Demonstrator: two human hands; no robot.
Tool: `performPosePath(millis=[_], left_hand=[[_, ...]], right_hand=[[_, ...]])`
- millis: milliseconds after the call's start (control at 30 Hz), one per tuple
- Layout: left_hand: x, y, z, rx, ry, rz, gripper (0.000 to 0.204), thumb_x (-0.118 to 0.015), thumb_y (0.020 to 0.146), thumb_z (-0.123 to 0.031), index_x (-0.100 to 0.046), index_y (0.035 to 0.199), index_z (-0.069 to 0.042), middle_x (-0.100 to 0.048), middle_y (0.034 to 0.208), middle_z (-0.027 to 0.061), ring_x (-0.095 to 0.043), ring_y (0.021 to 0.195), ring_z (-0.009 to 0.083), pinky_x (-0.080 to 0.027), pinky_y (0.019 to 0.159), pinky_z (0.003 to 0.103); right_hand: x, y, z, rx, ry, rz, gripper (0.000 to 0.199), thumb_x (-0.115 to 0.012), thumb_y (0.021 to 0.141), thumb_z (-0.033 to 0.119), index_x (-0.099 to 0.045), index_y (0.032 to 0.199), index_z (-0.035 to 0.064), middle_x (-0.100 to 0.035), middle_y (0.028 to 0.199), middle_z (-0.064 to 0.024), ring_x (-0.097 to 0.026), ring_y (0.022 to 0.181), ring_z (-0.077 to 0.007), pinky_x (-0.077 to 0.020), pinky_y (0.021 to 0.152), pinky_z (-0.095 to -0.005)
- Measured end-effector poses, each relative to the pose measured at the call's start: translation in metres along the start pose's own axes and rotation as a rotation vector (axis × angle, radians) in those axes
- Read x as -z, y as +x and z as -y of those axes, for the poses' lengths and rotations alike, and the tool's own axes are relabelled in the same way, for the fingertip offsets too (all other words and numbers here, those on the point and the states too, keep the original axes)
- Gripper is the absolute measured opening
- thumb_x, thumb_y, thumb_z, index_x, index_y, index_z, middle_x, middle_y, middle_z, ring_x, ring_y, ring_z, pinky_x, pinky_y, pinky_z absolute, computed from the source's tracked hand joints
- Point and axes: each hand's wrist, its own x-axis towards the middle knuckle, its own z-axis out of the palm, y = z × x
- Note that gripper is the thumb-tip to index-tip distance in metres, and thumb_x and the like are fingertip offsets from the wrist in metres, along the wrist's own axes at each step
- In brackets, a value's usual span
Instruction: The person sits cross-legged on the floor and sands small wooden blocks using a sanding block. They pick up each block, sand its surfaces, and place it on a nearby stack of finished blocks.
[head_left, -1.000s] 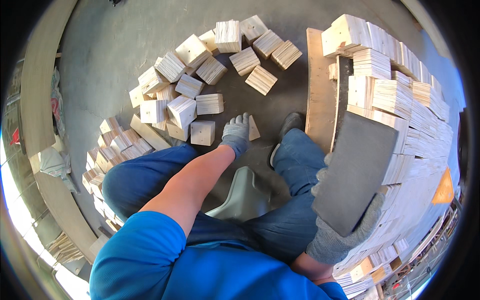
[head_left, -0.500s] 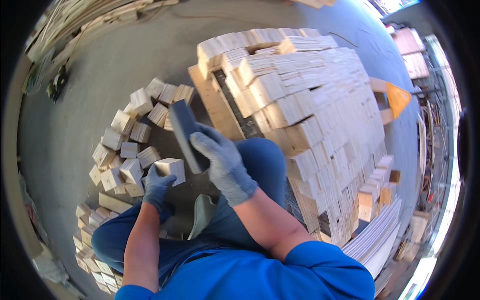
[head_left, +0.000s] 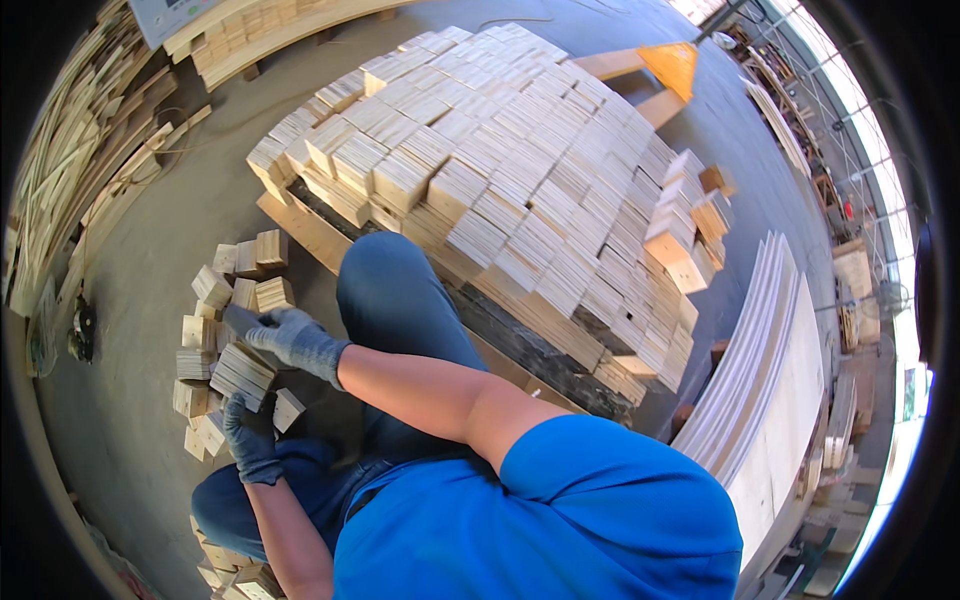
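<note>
My left hand (head_left: 250, 437), in a grey glove, grips the lower end of a layered plywood block (head_left: 242, 374) in front of my left knee. My right hand (head_left: 300, 346), gloved alike, reaches across to the left, closed on a flat dark grey block (head_left: 241, 321). Only one end of that dark block shows; its end lies close to the upper edge of the plywood block, and I cannot tell whether they touch. Loose wooden blocks (head_left: 212, 287) lie heaped just beyond both hands, and a single block (head_left: 288, 409) sits right of my left hand.
A large stack of plywood blocks (head_left: 520, 170) rests on a pallet beyond my right knee, with a yellow pallet-jack part (head_left: 668, 68) behind it. More blocks (head_left: 258, 582) lie by my left leg. Long boards (head_left: 750, 345) stand at the right; timber strips (head_left: 70, 150) fill the far left.
My view has swung to the right. My right hand has brought the dark block down and left toward the plywood block. My left hand has lifted a plywood block between the hands.
</note>
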Motion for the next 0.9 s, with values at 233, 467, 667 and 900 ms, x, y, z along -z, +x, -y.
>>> performPosePath(millis=[233,467,667,900], left_hand=[[-0.029,-0.02,0.0,0.001,-0.036,0.159,0.062,-0.059,0.108,-0.037,-0.044,0.16,-0.007,-0.053,0.156,0.0157,-0.049,0.145,0.035,-0.044,0.119,0.056],[-0.006,-0.024,-0.003,-0.026,-0.144,-0.016,0.054,-0.048,0.11,-0.035,-0.046,0.158,-0.01,-0.05,0.16,0.0104,-0.05,0.145,0.029,-0.043,0.122,0.049],[-0.025,-0.042,-0.006,0.058,-0.297,0.138,0.075,-0.061,0.098,-0.058,-0.047,0.158,-0.017,-0.054,0.155,0.0099,-0.053,0.14,0.0288,-0.044,0.119,0.048],[-0.046,-0.036,-0.004,-0.026,-0.219,0.146,0.098,-0.066,0.09,-0.077,-0.041,0.162,-0.015,-0.054,0.154,0.0106,-0.054,0.137,0.0329,-0.044,0.118,0.052]], right_hand=[[0.005,-0.038,0.014,-0.194,0.191,0.029,0.038,-0.078,0.096,0.029,-0.074,0.123,0.002,-0.076,0.099,-0.0081,-0.067,0.083,-0.0161,-0.0528,0.076,-0.0304],[0.002,-0.039,-0.005,0.17,0.048,0.107,0.028,-0.065,0.105,0.028,-0.075,0.118,0.0063,-0.076,0.112,-0.0086,-0.071,0.101,-0.0186,-0.0571,0.087,-0.033],[-0.016,-0.023,-0.03,-0.192,0.491,0.105,0.029,-0.071,0.103,0.022,-0.073,0.125,0.004,-0.074,0.117,-0.0067,-0.069,0.101,-0.0152,-0.0566,0.088,-0.0287],[-0.02,-0.019,-0.019,-0.139,0.418,0.171,0.034,-0.072,0.102,0.023,-0.071,0.13,0.0028,-0.073,0.115,-0.0055,-0.069,0.1,-0.0152,-0.0567,0.09,-0.0296]])
